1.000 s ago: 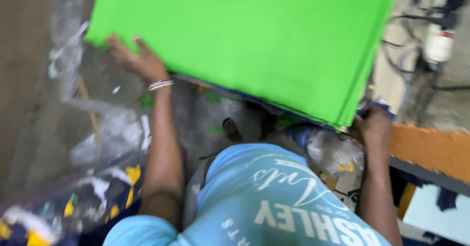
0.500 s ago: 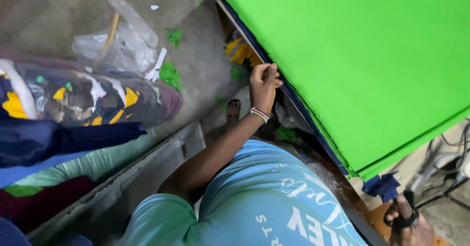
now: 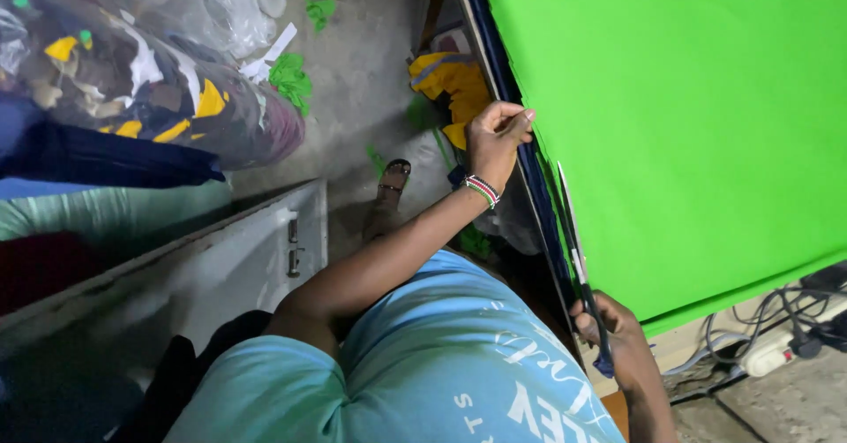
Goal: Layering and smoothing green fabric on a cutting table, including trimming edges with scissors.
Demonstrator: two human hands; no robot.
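**Scissors at the edge of the green stack**

Along the near edge of the bright green stacked fabric sheets (image 3: pixel 670 116), the left hand (image 3: pixel 496 136) pinches the top layers, fingers pressed together. The right hand (image 3: pixel 609 326) is closed around long dark-handled scissors (image 3: pixel 578 266), blades lying against the same edge. If the pinch loosens, layers could shift and the cut may wander. On the floor lies a clear plastic bag of mixed fabric scraps (image 3: pixel 150 90); no labels are readable.

Left hand (image 3: pixel 496 134) pinching green fabric (image 3: pixel 679 116) edge, right hand (image 3: pixel 604 324) around scissors (image 3: pixel 578 266).
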